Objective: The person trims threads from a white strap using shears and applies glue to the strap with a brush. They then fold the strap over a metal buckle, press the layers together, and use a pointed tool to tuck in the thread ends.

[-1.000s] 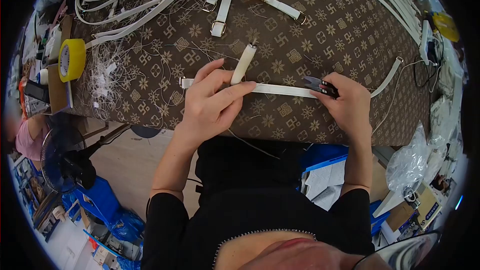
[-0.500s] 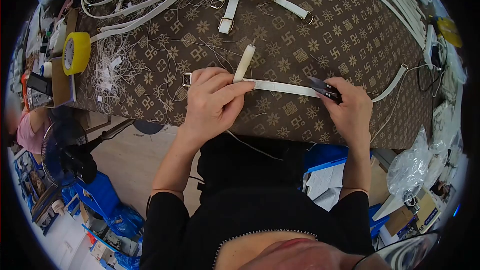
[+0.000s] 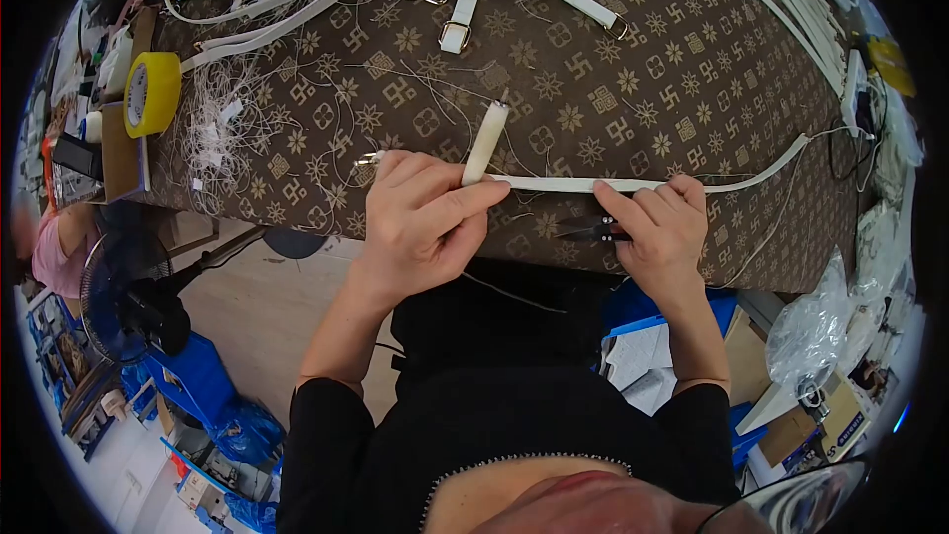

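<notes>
Touching one white strap (image 3: 563, 184), two hands (image 3: 423, 222), one pale-handled tool (image 3: 484, 144), one cutter (image 3: 601, 232)

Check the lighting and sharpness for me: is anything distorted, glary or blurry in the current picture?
Head view: wide-angle distortion bends the table, with black corners; light on the left hand and right hand is fairly even, both reasonably sharp; bright glints on the plastic bag; reflections on the lens; dark snips blend into the cloth.
</notes>
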A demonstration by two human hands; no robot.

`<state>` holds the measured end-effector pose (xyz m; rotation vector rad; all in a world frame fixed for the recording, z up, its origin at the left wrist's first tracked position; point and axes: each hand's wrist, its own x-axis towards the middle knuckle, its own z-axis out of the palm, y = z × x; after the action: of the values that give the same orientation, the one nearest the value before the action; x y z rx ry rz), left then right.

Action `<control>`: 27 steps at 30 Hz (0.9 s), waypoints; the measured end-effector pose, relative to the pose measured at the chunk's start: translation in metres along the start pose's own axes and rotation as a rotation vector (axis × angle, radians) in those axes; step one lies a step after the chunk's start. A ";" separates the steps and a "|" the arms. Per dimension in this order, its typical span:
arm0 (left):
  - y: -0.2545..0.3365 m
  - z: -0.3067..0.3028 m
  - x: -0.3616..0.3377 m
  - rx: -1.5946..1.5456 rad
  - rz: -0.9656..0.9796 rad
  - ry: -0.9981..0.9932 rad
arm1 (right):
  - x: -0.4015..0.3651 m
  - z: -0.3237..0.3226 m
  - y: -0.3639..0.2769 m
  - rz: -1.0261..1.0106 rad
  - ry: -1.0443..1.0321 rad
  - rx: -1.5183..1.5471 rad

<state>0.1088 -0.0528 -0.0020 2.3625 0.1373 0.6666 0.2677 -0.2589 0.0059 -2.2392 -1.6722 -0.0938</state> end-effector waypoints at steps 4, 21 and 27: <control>-0.005 0.008 -0.011 -0.043 -0.020 0.022 | -0.009 0.000 0.004 -0.016 -0.063 0.075; -0.005 0.011 -0.021 -0.168 -0.207 0.141 | 0.044 0.001 -0.010 0.493 -0.204 0.678; -0.006 0.012 -0.024 -0.159 -0.233 0.151 | 0.057 0.007 -0.022 0.336 -0.339 0.533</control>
<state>0.0947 -0.0617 -0.0233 2.1030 0.4043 0.7131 0.2633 -0.1985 0.0187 -2.1416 -1.2343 0.7582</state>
